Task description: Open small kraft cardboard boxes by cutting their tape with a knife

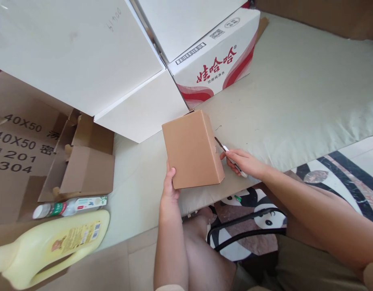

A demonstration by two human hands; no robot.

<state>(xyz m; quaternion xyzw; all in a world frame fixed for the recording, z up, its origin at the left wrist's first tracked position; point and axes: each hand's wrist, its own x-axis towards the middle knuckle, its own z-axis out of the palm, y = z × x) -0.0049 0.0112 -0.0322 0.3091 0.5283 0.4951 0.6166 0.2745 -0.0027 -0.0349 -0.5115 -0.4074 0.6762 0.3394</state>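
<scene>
A small brown cardboard box (190, 149) is tilted up over the pale cloth-covered surface. My left hand (170, 184) grips its lower left edge, with the thumb on the front face and the other fingers hidden behind. In my right hand (242, 161) is a utility knife (231, 158) with a white handle and a dark blade. The blade points up and left, close to the right side of the box. Whether it touches the cardboard I cannot tell.
White cartons (74, 44) and a red-and-white carton (216, 60) stand behind the box. At left are flattened brown cardboard (86, 169), a clear bottle (71, 206) and a yellow jug (59, 246). A panda-patterned bag (247, 242) with black handles lies below.
</scene>
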